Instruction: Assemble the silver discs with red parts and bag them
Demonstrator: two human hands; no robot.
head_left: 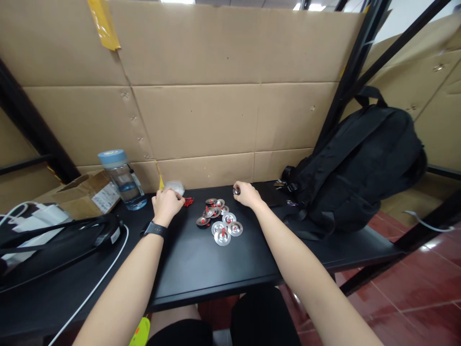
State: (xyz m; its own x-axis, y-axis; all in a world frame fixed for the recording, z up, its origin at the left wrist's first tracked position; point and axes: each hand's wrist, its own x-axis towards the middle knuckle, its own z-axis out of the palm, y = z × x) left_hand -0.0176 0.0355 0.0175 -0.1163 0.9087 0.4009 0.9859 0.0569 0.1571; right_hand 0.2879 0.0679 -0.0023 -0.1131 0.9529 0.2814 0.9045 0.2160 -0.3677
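My left hand (166, 206), with a dark band on its wrist, is closed at the fingertips on a small bunch of red cords (188, 202); the exact grip is partly hidden. Just behind it lies a crumpled clear plastic bag (175, 186). My right hand (248, 194) pinches a small shiny finger cymbal (236, 191) near the back of the black table (194, 269). Between my hands, several silver finger cymbals (222, 237) lie in a loose cluster, some overlapping or tilted. Red loops show at the centres of several.
A water bottle (126, 182) and cardboard box (84, 194) stand at left, beside a black case (68, 240) and white cable (108, 274). At right sits a black backpack (360, 163), with keys (279, 184) nearby. A cardboard wall (194, 120) closes off the back.
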